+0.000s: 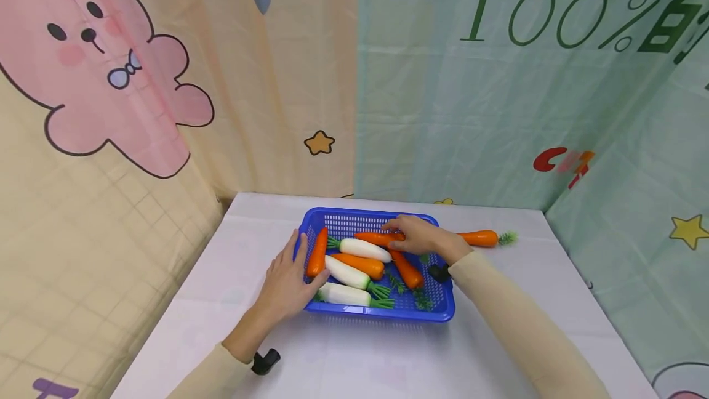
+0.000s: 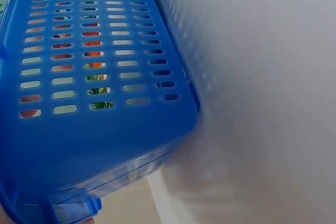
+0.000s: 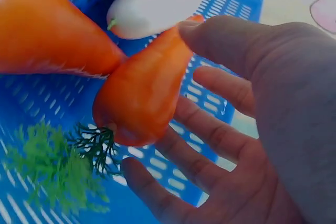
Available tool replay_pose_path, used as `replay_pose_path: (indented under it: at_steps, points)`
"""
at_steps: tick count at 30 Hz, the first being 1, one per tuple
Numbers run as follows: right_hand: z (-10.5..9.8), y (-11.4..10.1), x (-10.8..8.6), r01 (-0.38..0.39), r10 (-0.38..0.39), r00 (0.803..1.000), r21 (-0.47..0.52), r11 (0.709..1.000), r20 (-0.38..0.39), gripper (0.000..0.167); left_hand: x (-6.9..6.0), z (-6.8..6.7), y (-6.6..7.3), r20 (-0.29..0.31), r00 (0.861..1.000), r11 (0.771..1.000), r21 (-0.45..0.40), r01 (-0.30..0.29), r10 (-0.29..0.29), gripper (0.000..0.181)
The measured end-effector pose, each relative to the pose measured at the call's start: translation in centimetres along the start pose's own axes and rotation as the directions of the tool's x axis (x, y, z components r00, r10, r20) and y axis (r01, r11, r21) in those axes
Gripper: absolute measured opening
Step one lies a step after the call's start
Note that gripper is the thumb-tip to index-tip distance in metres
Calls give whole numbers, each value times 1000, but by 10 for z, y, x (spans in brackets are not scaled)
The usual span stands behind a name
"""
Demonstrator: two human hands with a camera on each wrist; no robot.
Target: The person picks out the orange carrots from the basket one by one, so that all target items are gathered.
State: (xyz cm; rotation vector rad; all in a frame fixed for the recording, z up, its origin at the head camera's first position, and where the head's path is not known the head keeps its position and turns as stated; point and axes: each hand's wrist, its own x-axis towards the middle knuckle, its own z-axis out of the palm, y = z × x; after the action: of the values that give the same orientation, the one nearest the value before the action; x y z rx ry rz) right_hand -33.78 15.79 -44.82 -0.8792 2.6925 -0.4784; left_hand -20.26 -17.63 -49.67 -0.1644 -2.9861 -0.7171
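white table (image 1: pixel 382 359), patterned curtains (image 1: pixel 421 109). left hand (image 1: pixel 285 281) loose on basket (image 1: pixel 382 312) rim; right hand (image 1: pixel 420 237) unclenched, thumb at carrot (image 3: pixel 139 95).

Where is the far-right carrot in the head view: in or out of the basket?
Out, as far as it shows: the carrot lies on the table past the basket's right rim. The right hand hides its tip.

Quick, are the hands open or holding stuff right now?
Left hand: open, resting against the blue basket.
Right hand: open, right by a carrot.
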Motion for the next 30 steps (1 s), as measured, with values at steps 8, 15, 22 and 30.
replay_pose_path:
  at_steps: [8,15,22,30]
  points:
    - [7,-7,8,-33,34,999,-35,999,28,53,-1,-1,1,6,1000,1000,-1,5,-5,109]
    - [12,-12,13,-39,40,999,-75,996,11,56,-1,-2,0,4,1000,1000,4,12,-12,108]
    - [14,-15,12,-72,72,997,-47,996,-3,58,-1,-1,0,2,1000,1000,1,5,-5,108]
    - [18,-14,11,-78,77,997,-38,996,-28,58,-1,-2,0,3,1000,1000,-3,6,-6,108]
